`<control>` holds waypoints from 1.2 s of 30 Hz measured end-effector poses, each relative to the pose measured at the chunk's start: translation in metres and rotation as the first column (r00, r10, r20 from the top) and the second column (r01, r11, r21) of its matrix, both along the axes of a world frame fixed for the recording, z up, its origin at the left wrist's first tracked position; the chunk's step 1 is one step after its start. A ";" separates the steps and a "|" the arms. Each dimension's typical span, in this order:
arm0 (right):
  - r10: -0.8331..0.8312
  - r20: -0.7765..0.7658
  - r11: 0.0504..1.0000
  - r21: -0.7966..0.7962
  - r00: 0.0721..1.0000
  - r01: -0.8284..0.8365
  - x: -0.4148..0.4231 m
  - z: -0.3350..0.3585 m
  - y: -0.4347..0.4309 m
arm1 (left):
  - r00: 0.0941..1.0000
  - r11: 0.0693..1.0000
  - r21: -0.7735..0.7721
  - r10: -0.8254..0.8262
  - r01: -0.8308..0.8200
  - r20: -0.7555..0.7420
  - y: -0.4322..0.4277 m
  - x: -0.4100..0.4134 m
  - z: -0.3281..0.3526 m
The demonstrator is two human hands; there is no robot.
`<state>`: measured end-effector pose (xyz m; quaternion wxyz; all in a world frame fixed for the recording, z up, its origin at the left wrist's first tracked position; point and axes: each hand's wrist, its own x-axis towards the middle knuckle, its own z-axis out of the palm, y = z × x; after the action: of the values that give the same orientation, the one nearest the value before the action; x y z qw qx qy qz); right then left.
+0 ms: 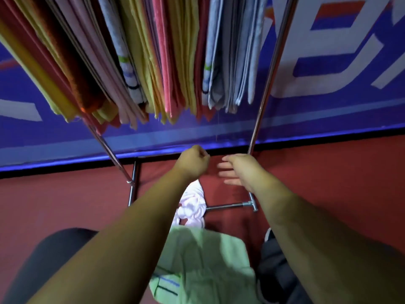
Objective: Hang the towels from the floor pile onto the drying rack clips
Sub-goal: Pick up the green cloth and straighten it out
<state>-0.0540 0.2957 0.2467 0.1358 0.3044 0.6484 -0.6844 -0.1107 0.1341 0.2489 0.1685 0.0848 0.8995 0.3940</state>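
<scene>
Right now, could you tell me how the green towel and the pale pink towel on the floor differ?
The green towel lies nearer the person, spread fairly flat; the pale pink towel sits farther off, crumpled into a bunch by the rack's base bar. The green towel shows dark stripes near one corner; the pale pink towel looks plain. Both lie on the red floor, unhung.
</scene>
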 end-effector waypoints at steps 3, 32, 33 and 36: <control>0.008 0.118 1.000 -0.019 0.993 -0.006 0.023 -0.052 -0.012 | 0.988 0.999 -0.038 0.004 0.002 0.157 -0.016 0.018 -0.045; 0.273 0.579 0.871 0.191 0.768 -0.453 0.059 -0.330 -0.070 | 0.849 0.637 -0.587 -0.224 0.499 0.478 -0.050 0.078 -0.358; 0.285 0.592 0.853 0.203 0.754 -0.481 0.060 -0.335 -0.067 | 0.856 0.598 -0.629 -0.220 0.497 0.468 -0.049 0.078 -0.364; 0.346 0.632 0.794 0.197 0.694 -0.575 0.068 -0.340 -0.060 | 0.915 0.520 -0.754 -0.220 0.402 0.337 -0.053 0.077 -0.372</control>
<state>0.0141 0.2355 -0.0929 0.4301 0.3368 0.7538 -0.3652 -0.0335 0.0809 -0.1227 0.3453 0.1189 0.9265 -0.0905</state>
